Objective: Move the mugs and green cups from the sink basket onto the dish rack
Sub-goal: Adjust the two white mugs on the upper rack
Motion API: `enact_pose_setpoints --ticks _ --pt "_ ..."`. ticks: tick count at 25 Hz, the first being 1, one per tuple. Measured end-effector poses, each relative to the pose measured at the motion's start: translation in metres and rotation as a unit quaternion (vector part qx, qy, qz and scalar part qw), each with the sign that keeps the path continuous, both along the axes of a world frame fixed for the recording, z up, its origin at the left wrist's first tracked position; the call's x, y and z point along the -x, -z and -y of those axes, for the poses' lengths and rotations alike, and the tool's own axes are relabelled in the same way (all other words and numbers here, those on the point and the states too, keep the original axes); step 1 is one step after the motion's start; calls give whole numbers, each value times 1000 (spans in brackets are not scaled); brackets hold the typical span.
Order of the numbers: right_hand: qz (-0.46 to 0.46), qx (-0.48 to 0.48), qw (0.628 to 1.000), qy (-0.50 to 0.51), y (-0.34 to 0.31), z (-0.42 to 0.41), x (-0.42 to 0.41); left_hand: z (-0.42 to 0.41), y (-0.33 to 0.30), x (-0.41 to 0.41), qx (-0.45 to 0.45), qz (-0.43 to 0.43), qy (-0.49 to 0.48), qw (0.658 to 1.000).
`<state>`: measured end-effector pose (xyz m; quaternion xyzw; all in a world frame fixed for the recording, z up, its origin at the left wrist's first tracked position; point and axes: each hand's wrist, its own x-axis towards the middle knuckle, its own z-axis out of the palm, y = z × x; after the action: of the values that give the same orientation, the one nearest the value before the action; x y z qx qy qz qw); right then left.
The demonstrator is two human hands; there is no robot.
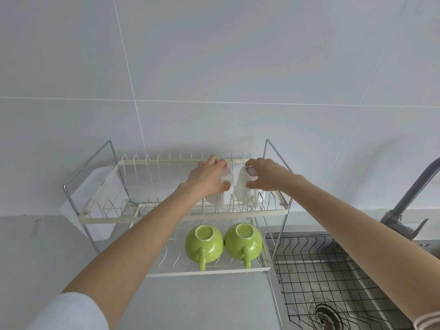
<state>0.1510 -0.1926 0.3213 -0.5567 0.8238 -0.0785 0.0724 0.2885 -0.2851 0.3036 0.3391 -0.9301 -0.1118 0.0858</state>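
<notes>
Two white mugs stand upside down, side by side, on the right end of the dish rack's upper tier (181,213). My left hand (209,178) grips the left white mug (225,186) from above, and my right hand (265,176) grips the right white mug (242,189), which bears a small blue mark. On the lower tier (202,272), two green cups (204,242) (243,240) rest upside down with their handles pointing toward me. The black wire sink basket (316,270) at the right holds nothing that I can see.
A steel sink (371,289) with a drain strainer (322,314) lies at the lower right. A grey faucet (409,198) rises at the right edge. A white tiled wall stands close behind the rack. Grey countertop (47,253) stretches left of it.
</notes>
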Motion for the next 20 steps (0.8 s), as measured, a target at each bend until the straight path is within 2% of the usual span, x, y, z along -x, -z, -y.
enact_pose_setpoints --ticks 8,20 --pt "-23 -17 1000 6 -2 -3 -1 -6 0 4 -1 -4 -10 1000" --pt "-2 -19 1000 -5 -1 -5 -2 -7 0 4 -1 -12 -20 1000"
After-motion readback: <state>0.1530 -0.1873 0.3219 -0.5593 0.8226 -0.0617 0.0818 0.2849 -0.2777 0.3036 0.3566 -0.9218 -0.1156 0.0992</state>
